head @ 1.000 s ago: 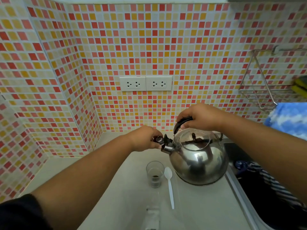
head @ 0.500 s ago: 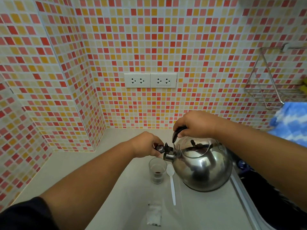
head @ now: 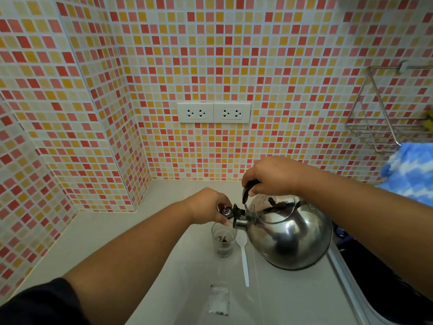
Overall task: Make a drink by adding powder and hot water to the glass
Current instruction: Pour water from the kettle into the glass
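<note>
While R hand (head: 273, 175) clenches 1 kettle (head: 289, 233) handle, L hand (head: 208, 205) pinches spout cap over 1 glass (head: 223, 240).

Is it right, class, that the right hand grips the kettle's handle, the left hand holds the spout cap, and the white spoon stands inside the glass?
Not quite. The head view shows the white spoon lying on the counter beside the glass, not in it. The right hand does grip the kettle handle and the left hand holds the spout cap.

Wire rack (head: 384, 127) and blue cloth (head: 412, 172) cut off at right edge. Kettle (head: 290, 233) handle hidden under right hand (head: 271, 175).
</note>
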